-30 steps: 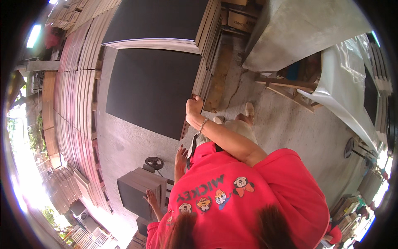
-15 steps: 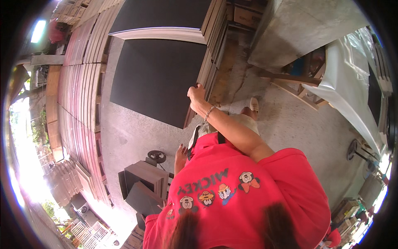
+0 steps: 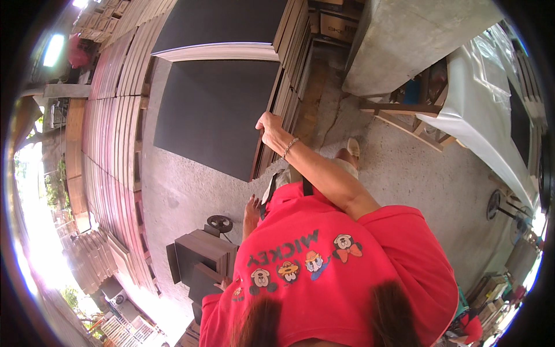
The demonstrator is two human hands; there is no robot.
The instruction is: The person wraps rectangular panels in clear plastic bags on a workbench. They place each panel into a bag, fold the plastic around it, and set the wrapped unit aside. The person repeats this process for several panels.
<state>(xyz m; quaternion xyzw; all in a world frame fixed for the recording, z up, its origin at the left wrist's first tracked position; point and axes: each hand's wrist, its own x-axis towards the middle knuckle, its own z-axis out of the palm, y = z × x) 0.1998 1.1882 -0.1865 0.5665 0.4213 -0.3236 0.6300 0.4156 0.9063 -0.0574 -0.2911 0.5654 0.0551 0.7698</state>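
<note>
A large black flat panel (image 3: 217, 110) lies on top of a stack of boards ahead of me. My right hand (image 3: 270, 126) is closed on its right edge, a bracelet on the wrist. Along that edge a dark gap separates the panel from the layered boards (image 3: 284, 95) beneath. Down at my left side my left hand (image 3: 252, 209) hangs with its fingers extended, apparently holding nothing. Its forearm disappears behind my red shirt. Nearest to it are a black handwheel (image 3: 219, 224) and a smaller stack of brown and black boards (image 3: 202, 246).
Beyond the panel stands another black-topped stack (image 3: 217, 26). Tall rows of stacked panels (image 3: 110, 121) line the left. A concrete pillar (image 3: 399, 46) rises at far right, beside a wooden stand (image 3: 404, 109) and a white-covered table (image 3: 471, 107). My shoe (image 3: 353, 147) rests on the concrete floor.
My right hand has shifted slightly left with the panel's edge, and the gap beneath shows more. At the small stack, lower left, a brown board edge now shows over the black surface.
</note>
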